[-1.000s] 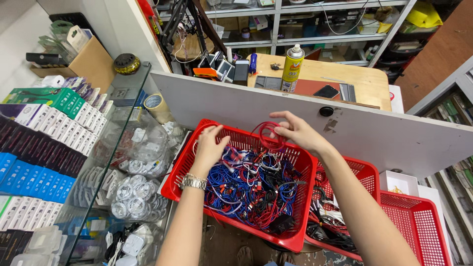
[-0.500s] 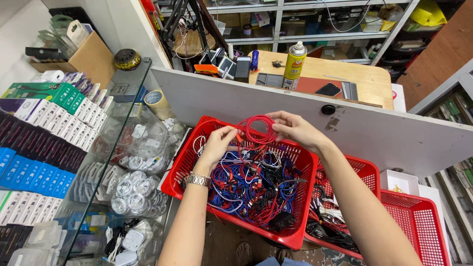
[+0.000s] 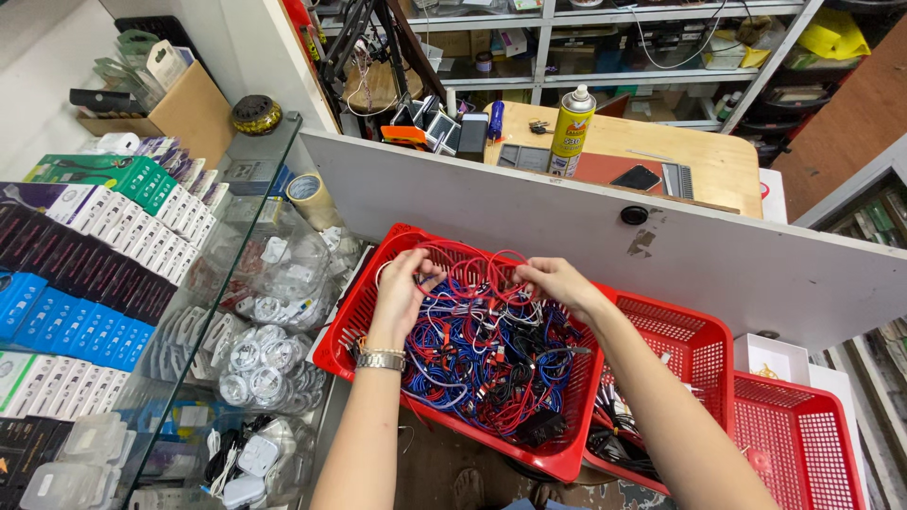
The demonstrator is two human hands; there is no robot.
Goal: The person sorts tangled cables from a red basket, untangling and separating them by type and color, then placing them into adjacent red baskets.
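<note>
Two bare hands work over a red plastic basket point(image 3: 351, 326), both closed on the same coil of red cable point(image 3: 472, 266). Left hand point(image 3: 402, 288): fingers curled around the left side of the coil, a metal wristwatch point(image 3: 381, 358) on the wrist. Right hand point(image 3: 557, 281): fingers pinched on the right side of the coil, palm down. The coil is lifted slightly above the heap, near the back of the basket, spanning the gap between the hands.

Basket contents: a dense tangle of blue, red, black and white cables point(image 3: 482, 364), filling it almost to the rim. The basket sits tilted, its near corner low.

Right of it, a second red basket point(image 3: 694, 331), partly tucked under the first, holds a few dark cables at its near end. A third red basket point(image 3: 803, 434) lies further right; contents not clear.

Behind the baskets runs a white partition board point(image 3: 529, 212) with a round black knob. Beyond the board, a wooden table point(image 3: 704, 156) carries a yellow spray can point(image 3: 571, 130), a dark phone point(image 3: 636, 178) and several small devices.

Left side: a glass counter point(image 3: 194, 312) with bagged white cables and earphones beneath the glass, rows of blue, white and black retail boxes point(image 3: 71, 302) on top, and a roll of tape point(image 3: 307, 192) at the far end. A cardboard box point(image 3: 189, 111) stands behind it.
</note>
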